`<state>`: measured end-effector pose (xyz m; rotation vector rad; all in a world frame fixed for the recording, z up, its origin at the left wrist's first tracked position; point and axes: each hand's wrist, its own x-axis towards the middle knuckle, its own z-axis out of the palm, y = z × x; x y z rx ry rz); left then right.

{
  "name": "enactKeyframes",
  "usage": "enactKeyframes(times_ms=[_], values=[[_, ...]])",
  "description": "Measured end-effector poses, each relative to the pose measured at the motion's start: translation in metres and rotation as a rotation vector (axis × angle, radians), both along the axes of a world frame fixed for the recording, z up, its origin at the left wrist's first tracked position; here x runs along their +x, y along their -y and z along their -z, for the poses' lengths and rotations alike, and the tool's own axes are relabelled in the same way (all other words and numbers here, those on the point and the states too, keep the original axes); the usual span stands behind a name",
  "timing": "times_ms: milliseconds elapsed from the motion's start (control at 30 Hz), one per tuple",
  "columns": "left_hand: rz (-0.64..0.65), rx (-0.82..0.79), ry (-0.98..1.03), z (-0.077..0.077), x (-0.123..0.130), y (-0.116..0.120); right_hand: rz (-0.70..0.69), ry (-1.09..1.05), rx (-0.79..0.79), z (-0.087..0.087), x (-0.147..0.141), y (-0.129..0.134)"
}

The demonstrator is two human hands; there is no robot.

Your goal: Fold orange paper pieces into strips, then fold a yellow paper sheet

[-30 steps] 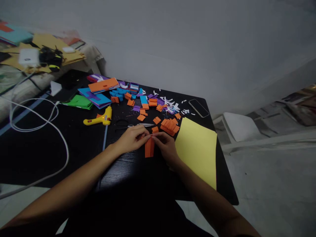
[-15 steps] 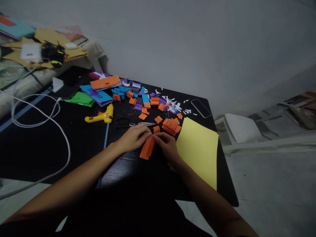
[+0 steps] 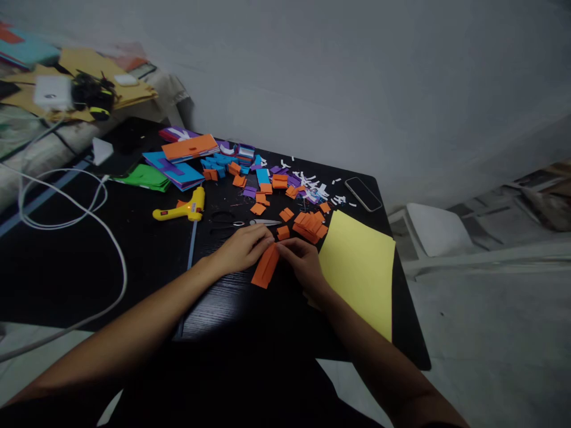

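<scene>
Between my two hands is a folded orange paper strip (image 3: 264,268), its long end slanting down toward me over the black table. My left hand (image 3: 243,246) pinches the strip's far end from the left, fingers bent together. From the right, my right hand (image 3: 303,261) grips the same end between thumb and fingers. Just beyond my left hand lie scissors (image 3: 265,222) with black handles. Small folded orange paper pieces (image 3: 309,226) are heaped past my right hand, and one orange piece (image 3: 283,232) sits right beyond the fingertips.
A yellow hot glue gun (image 3: 181,209) lies to the left. Yellow paper sheets (image 3: 361,267) are by my right forearm, with a phone (image 3: 363,194) behind them. White paper scraps (image 3: 314,185) and colored paper stacks (image 3: 190,148) cover the back. A white cable (image 3: 111,235) loops at left.
The orange strip has turned slightly in my fingers, and its near end now looks flatter and closed up. Both hands stay in almost the same place.
</scene>
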<state>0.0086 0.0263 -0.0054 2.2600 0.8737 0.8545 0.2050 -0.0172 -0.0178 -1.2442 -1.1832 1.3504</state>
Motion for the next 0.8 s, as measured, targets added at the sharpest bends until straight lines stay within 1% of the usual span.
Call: enactKeyframes(times_ms=[100,367,467,633,800], values=[[-0.003,-0.010,0.001,-0.0006,0.0000,0.0000,-0.003,-0.015,0.005,-0.0007,-0.0004,0.0000],[-0.019,-0.060,0.054,-0.0036,0.0001,0.0024,0.052,-0.037,-0.001,-0.0005,-0.0002,0.0003],[-0.019,-0.089,0.079,-0.0034,0.0009,0.0018,0.037,-0.035,-0.008,-0.0009,-0.0001,0.0007],[-0.012,-0.185,0.094,-0.0030,0.0021,0.0013,-0.002,-0.043,-0.012,-0.0022,0.0003,0.0020],[-0.009,-0.196,0.060,-0.0030,0.0012,0.0042,0.008,-0.036,-0.048,-0.0043,0.0000,0.0064]])
